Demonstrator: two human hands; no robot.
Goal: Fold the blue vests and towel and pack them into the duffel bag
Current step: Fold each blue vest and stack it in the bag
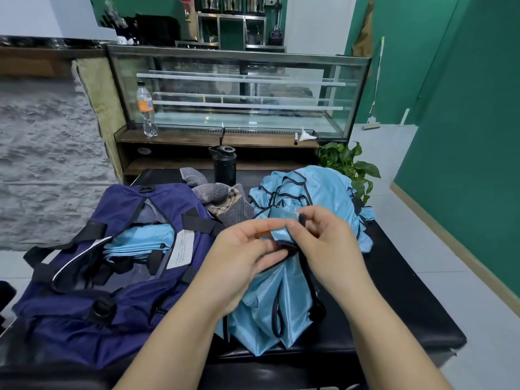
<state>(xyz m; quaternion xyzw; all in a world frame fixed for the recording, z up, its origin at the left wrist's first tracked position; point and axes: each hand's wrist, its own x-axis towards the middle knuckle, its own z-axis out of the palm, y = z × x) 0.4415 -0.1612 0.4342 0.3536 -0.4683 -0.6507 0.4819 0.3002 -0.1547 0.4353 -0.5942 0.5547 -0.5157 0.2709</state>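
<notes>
A light blue vest point(270, 308) with dark trim hangs bunched in front of me over the black bench. My left hand point(242, 257) pinches its upper edge from the left, and my right hand point(320, 240) pinches the same edge from the right. Behind my hands lies a heap of more blue vests point(298, 190). The navy duffel bag point(84, 299) lies open on the left, with folded blue vests point(140, 243) inside. A grey striped towel point(225, 201) sits crumpled between the bag and the heap.
A black bottle point(224, 164) stands behind the towel. The black bench point(399, 305) ends at the right, with floor beyond. A glass display case point(239, 94) with a plastic bottle point(145, 108) stands behind, and a potted plant point(349, 164) is at its right.
</notes>
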